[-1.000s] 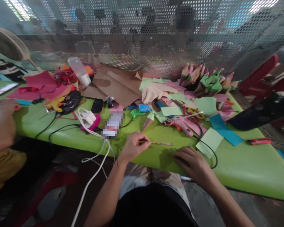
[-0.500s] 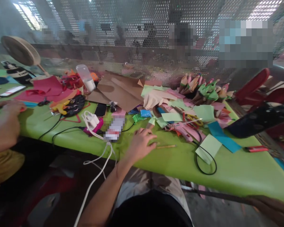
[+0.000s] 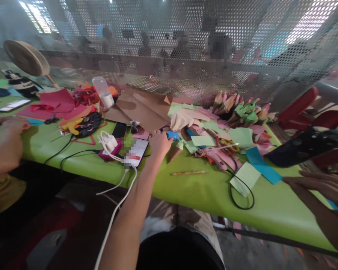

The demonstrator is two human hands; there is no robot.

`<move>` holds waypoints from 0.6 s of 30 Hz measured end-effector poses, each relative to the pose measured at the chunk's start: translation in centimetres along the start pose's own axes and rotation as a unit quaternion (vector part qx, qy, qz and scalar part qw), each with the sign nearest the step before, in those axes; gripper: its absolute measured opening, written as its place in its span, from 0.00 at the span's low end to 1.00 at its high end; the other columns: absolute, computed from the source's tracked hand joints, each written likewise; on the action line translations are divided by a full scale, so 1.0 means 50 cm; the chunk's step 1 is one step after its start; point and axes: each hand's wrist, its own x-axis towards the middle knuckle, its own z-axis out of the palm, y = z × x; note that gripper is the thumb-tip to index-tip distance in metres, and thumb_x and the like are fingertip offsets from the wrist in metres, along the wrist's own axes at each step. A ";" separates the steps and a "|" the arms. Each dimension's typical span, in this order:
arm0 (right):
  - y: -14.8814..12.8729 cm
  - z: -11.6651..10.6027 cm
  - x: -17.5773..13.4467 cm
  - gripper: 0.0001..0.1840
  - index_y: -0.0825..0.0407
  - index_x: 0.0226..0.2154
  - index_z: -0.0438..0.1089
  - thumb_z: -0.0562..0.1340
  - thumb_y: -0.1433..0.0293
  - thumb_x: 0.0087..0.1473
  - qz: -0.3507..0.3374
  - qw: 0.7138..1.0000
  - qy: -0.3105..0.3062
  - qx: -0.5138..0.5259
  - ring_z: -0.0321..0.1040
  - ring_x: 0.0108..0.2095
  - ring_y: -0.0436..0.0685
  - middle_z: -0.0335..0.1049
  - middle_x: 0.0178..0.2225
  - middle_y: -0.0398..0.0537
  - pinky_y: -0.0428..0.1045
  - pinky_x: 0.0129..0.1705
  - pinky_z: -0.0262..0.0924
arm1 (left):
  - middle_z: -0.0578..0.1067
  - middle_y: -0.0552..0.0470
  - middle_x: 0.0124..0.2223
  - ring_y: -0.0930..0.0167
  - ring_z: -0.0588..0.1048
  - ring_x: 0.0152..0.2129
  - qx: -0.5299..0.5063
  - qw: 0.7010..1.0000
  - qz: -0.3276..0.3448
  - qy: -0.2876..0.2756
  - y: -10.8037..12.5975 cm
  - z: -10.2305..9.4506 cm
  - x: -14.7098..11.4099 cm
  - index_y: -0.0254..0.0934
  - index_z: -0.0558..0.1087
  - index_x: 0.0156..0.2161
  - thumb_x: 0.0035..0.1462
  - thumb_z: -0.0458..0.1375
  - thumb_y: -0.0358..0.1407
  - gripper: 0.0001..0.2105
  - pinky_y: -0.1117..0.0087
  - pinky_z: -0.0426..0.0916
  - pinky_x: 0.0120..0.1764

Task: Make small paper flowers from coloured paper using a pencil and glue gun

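Observation:
My left hand (image 3: 159, 145) reaches over the table, its fingers curled down beside a small shiny blue packet (image 3: 173, 135) and touching its edge. What lies under the fingers is hidden. To its right is a small brown paper cone with a light green top (image 3: 175, 150). A pencil (image 3: 188, 173) lies in front of it. At the right edge, my right hand (image 3: 318, 193), dark and partly cut off, stretches its fingers over the table beside a blue paper strip (image 3: 263, 165). Nothing shows between its fingers.
A phone (image 3: 138, 152) and a charger with white cables (image 3: 109, 143) lie left of my arm. A pink glue gun (image 3: 216, 159) trails a black cord. Wrapped paper bundles (image 3: 246, 110) stand behind. A co-worker's arm (image 3: 7, 146) rests at far left.
My left hand has moved forward, away from the pencil, covering where a green packet lay. My right hand has come up over the table, where a red cutter was in view.

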 end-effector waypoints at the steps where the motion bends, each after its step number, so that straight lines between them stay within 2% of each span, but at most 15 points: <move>1: -0.015 0.019 0.021 0.08 0.33 0.32 0.78 0.65 0.57 0.62 -0.025 0.999 0.016 0.034 0.79 0.43 0.69 0.81 0.35 0.50 0.67 0.51 0.71 | 0.77 0.30 0.56 0.48 0.68 0.59 -0.004 1.000 -0.002 0.000 0.004 0.003 0.006 0.34 0.79 0.50 0.66 0.59 0.44 0.16 0.50 0.65 0.56; 4: -0.069 0.074 0.080 0.11 0.40 0.29 0.76 0.65 0.58 0.62 -0.077 0.993 -0.008 0.093 0.78 0.40 0.69 0.80 0.32 0.51 0.65 0.47 0.70 | 0.77 0.31 0.55 0.48 0.68 0.60 -0.005 1.000 -0.010 -0.001 0.014 0.009 0.024 0.34 0.79 0.48 0.65 0.61 0.43 0.15 0.51 0.64 0.56; 7: -0.123 0.128 0.129 0.09 0.44 0.38 0.78 0.64 0.59 0.64 -0.100 0.984 -0.053 0.139 0.77 0.43 0.68 0.82 0.38 0.53 0.63 0.48 0.69 | 0.77 0.35 0.55 0.52 0.69 0.59 -0.015 1.000 -0.016 0.012 0.015 0.016 0.032 0.37 0.77 0.48 0.63 0.63 0.40 0.12 0.54 0.64 0.56; 12: -0.171 0.218 0.193 0.12 0.46 0.43 0.79 0.64 0.61 0.62 -0.079 0.968 -0.120 0.205 0.77 0.46 0.67 0.82 0.43 0.52 0.60 0.49 0.69 | 0.81 0.43 0.49 0.58 0.76 0.51 -0.120 0.992 -0.032 0.025 -0.001 0.020 0.029 0.40 0.74 0.45 0.59 0.65 0.32 0.10 0.59 0.66 0.53; 15: -0.182 0.273 0.230 0.13 0.48 0.44 0.79 0.65 0.62 0.59 -0.034 0.950 -0.150 0.272 0.78 0.45 0.65 0.82 0.43 0.51 0.58 0.49 0.70 | 0.82 0.46 0.45 0.61 0.79 0.45 -0.241 0.969 -0.031 0.044 -0.017 0.018 0.029 0.39 0.73 0.41 0.56 0.67 0.31 0.09 0.62 0.69 0.50; 18: -0.191 0.325 0.260 0.14 0.49 0.43 0.79 0.66 0.59 0.58 0.005 0.923 -0.167 0.346 0.78 0.44 0.63 0.82 0.42 0.51 0.58 0.50 0.69 | 0.82 0.47 0.44 0.64 0.80 0.41 -0.395 0.916 -0.032 0.058 -0.023 0.019 0.029 0.37 0.75 0.43 0.53 0.68 0.31 0.12 0.65 0.71 0.47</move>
